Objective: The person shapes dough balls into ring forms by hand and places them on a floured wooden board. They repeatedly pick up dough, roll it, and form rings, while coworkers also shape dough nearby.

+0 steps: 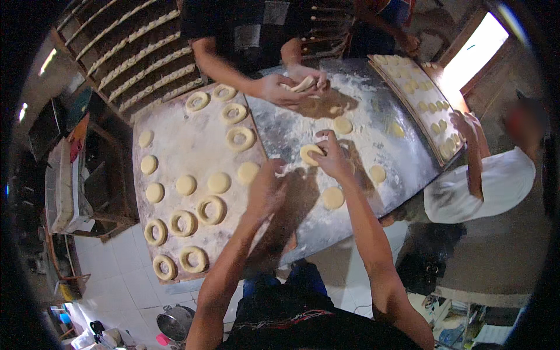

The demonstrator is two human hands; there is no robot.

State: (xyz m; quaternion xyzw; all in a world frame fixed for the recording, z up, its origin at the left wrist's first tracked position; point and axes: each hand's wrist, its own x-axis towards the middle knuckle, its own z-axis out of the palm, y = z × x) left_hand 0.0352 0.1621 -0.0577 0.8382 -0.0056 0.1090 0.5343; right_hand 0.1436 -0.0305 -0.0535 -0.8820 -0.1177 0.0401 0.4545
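Note:
My right hand (335, 158) is over the floury metal tabletop, its fingers closed round the edge of a pale dough round (309, 155). Smeared by motion, my left hand (267, 189) hovers by the right edge of the wooden board (169, 125), beside another dough round (248, 172); its fingers cannot be made out. Flat rounds and dough rings (182, 223) lie in rows on that board. On the metal near my right hand are more rounds, one just below (333, 198) and one just beyond (342, 125).
Across the table a person's hands (294, 87) work a piece of dough (301, 85). At the right, another person holds a board of dough pieces (417, 99) over the table's edge. A rack of filled trays (143, 55) stands back left; a metal pot (175, 322) is on the floor.

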